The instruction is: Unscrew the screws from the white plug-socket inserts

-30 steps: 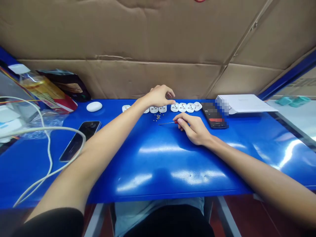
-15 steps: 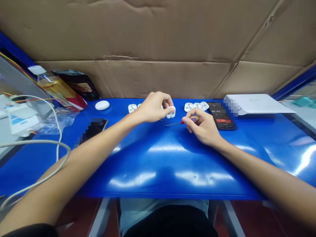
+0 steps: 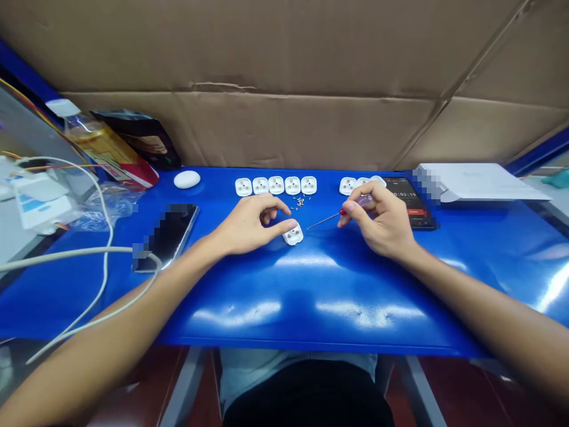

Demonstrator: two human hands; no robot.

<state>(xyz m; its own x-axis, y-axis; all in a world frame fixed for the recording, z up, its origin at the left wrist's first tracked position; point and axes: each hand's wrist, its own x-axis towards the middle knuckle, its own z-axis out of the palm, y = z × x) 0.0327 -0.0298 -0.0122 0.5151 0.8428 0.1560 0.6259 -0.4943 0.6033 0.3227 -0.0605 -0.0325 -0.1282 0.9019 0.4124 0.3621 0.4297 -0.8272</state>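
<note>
My left hand (image 3: 255, 224) is over the table with thumb and fingers apart. Its thumb tip touches the upper edge of a small white rounded-square plastic housing (image 3: 293, 236) lying on the blue table, with metal bits inside it. In my right hand (image 3: 377, 216) is a screwdriver (image 3: 323, 221) with a red and purple handle. Its thin shaft points left, and the tip is just right of the housing, apart from it. Small screws (image 3: 299, 203) lie loose behind that housing. Beyond them several similar white housings (image 3: 275, 185) stand in a row.
More white housings (image 3: 348, 185) lie behind my right hand, beside a phone with a timer (image 3: 406, 193) and a white box (image 3: 484, 181). At left are another phone (image 3: 175, 234), a white oval object (image 3: 186, 179), a bottle (image 3: 106, 151) and a pale cable (image 3: 105, 255) crossing my forearm.
My left hand has brought a white housing from by the back row towards me and set it down, its fingers now apart. The screwdriver stays in my right hand. The view has shifted slightly.
</note>
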